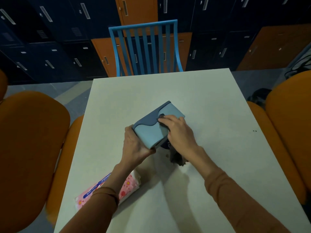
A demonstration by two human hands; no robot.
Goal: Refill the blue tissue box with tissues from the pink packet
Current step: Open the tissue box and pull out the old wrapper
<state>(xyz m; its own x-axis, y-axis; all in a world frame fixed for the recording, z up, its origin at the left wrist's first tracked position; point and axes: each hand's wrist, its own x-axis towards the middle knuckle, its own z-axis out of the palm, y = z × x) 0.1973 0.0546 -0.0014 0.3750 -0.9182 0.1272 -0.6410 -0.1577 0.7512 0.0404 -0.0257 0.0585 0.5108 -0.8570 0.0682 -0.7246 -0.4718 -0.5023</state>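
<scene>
The blue tissue box (149, 132), light blue with a darker wavy band, is held tilted above the middle of the white table (202, 101). My left hand (134, 145) grips its near left end from below. My right hand (178, 132) lies on top of the box with fingertips at the dark slot opening. Something dark (176, 157) hangs below the box under my right wrist; what it is cannot be told. The pink packet (127, 185) of tissues, flowered with a blue label, lies on the table near the front left, partly hidden by my left forearm.
A blue slatted chair (144, 47) stands at the table's far side. Orange chairs flank it on the left (30, 148) and right (289, 118). Dark blue and orange lockers (50, 39) fill the background.
</scene>
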